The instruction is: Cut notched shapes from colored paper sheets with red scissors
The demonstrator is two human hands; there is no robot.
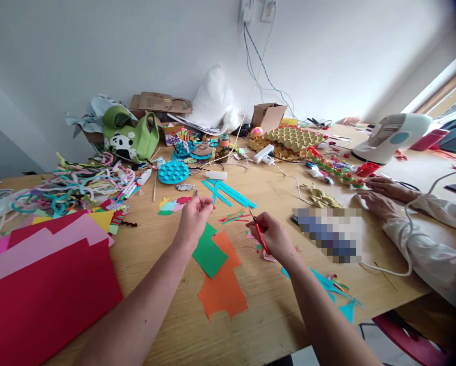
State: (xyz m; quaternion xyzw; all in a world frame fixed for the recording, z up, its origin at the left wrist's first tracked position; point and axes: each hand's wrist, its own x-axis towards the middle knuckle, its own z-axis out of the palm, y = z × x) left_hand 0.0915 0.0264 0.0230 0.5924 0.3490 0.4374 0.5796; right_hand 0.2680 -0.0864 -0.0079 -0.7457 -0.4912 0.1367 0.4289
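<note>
My left hand [196, 219] is closed in a pinch over the table, its fingertips at the lower end of a narrow blue strip [216, 191]. A small dark tip pokes up beside its fingers; what it belongs to is hidden. My right hand [274, 235] grips scissors with red handles [261, 237], their blades pointing up and left. Longer blue strips [235, 193] lie just beyond both hands. Thin red and green strips [233, 217] lie between them. Nearer me, a green sheet [210, 251] overlaps an orange cut sheet [225, 290]. Coloured cut-out shapes [172, 205] rest left of my left hand.
Red and pink sheets [53, 284] and a pile of fuzzy stems [79, 183] occupy the left. Egg trays [294, 137], a white power strip [264, 153] and a fan [393, 134] stand behind. Another person's hands [382, 195] rest at right, near a white cable [406, 239].
</note>
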